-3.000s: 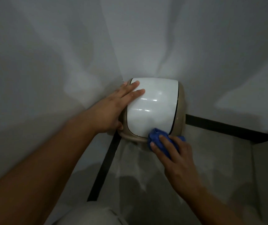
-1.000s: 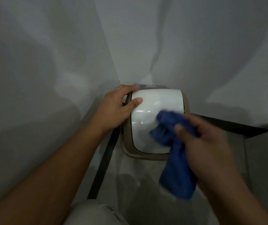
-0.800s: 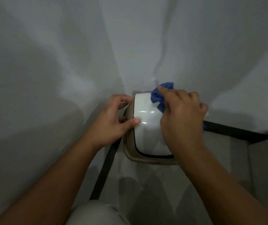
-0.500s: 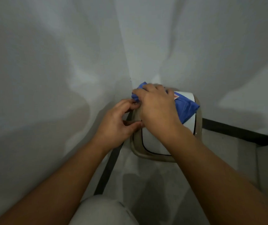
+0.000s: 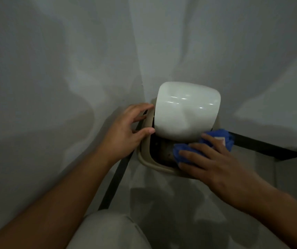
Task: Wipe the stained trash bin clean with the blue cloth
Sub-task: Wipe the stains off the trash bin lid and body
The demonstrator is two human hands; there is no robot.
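Light, glossy swing-lid trash bin (image 5: 145, 159): left hand (image 5: 124, 130) open, bracing the tilted lid (image 5: 186, 112) at 9 o'clock; right hand (image 5: 214, 162) pressing the soft blue cloth (image 5: 183, 153) onto the rim at 5 o'clock.

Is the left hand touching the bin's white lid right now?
Touching. In the head view the left hand has its thumb tip pressed against the left edge of the tilted white lid, with no gap visible between them.

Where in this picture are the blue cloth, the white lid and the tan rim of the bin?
blue cloth (image 5: 182, 151): head view, on the bunched left part beside the fingers.
white lid (image 5: 185, 112): head view, on the middle of its glossy top.
tan rim (image 5: 145, 159): head view, on the near left corner of the bin's collar.
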